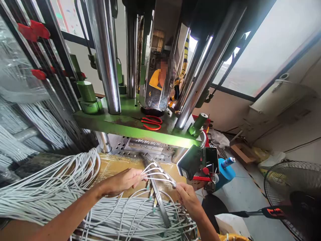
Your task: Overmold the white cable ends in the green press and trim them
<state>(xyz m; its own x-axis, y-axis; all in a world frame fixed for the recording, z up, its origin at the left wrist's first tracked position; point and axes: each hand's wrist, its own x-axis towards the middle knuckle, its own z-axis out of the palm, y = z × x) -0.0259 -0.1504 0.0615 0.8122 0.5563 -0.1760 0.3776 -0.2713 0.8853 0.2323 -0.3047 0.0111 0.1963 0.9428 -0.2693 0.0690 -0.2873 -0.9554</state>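
In the head view, the left hand (pixel 120 182) sits just left of centre, its fingers closed together around a small group of thin white sheathed cables (pixel 159 174), which fan out toward 3 o'clock. The right hand (pixel 188 197), at about 4 o'clock, has its fingertips (pixel 177 187) pinched on the cables' far ends, close to their small connectors. Beneath both hands, a long narrow steel bar (pixel 154 190) runs toward 6 o'clock, and a thick mass of loose white cables (pixel 50 187) spreads from 9 o'clock round to 6 o'clock, lying over the amber plastic-covered bench top (pixel 117 164). Ahead, at 12 o'clock, a flat green steel press plate (pixel 130 124) with red-handled scissors (pixel 151 122) on it spans polished chrome columns (pixel 105 57), and below it lies a perforated steel bed (pixel 140 147). A black box-shaped control unit (pixel 190 162) stands at 2 o'clock, just beyond the right hand, beside a round blue base (pixel 227 174). At 9 to 10 o'clock, hanging white cable bundles (pixel 25 117) sit behind clear plastic, and a black wire-guarded floor fan (pixel 291 187) stands at 4 o'clock.
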